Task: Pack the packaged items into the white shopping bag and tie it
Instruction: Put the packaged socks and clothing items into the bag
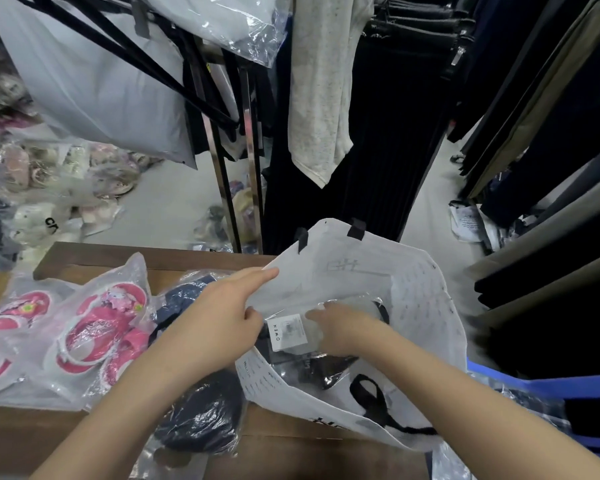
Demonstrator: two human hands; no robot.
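Inside white shopping bag [430, 306]: garment packet [288, 332], likely light, soft, film slippery; take by edge. Gripped by right hand [340, 327]; left hand [222, 317] pinches bag rim open. Left of bag: sandal packets [101, 327].

Inside the white bag [420, 306], right hand [343, 329] seemingly grips packet [291, 336]; left hand [222, 320] holds rim.

Floor [174, 202] pale grey, smooth, evenly lit. Brown wooden table [94, 259] spans the near left. Chrome rack uprights [253, 150] stand beyond the table's far edge, centre. Dark garments [378, 133] and one speckled off-white garment [319, 98] hang far centre. Dark and khaki trousers [551, 133] hang along the right. Heap of bagged goods [49, 168] on floor, far left. Loose papers [468, 220] on floor, right.
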